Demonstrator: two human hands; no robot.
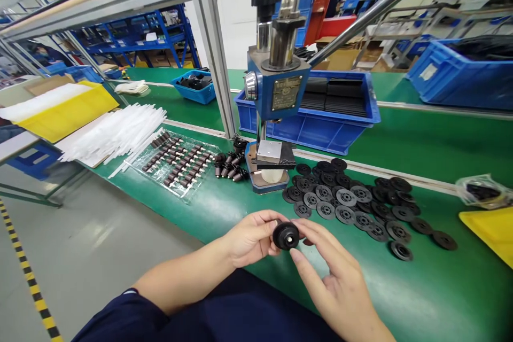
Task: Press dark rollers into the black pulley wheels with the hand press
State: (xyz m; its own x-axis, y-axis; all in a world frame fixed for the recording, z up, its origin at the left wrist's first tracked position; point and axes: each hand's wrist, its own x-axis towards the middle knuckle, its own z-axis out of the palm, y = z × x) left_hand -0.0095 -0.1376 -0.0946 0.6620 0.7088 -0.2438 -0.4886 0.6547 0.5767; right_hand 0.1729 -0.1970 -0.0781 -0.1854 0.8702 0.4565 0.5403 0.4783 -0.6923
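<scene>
Above the near edge of the green bench, my left hand (256, 238) pinches a stepped black round part (286, 235) with a small pale centre. My right hand (331, 267) has its thumb and fingertips at the right rim of the same part, the other fingers loosely curved. To the right lies a spread of flat black discs (345, 197) with slotted centres. One thicker black ring-like piece (401, 250) sits nearest to me. Behind my hands stands a blue hand press (280, 91) with a metal block (269, 151) on its base.
Left of the press are dark cylindrical parts (230, 165) and a clear tray (186, 192) holding rows of brown-and-white pieces. White strips (120, 131) lie farther left. A blue crate (312, 136) stands behind the press. The press lever (377, 8) slants up right. A yellow bin (491, 232) is at right.
</scene>
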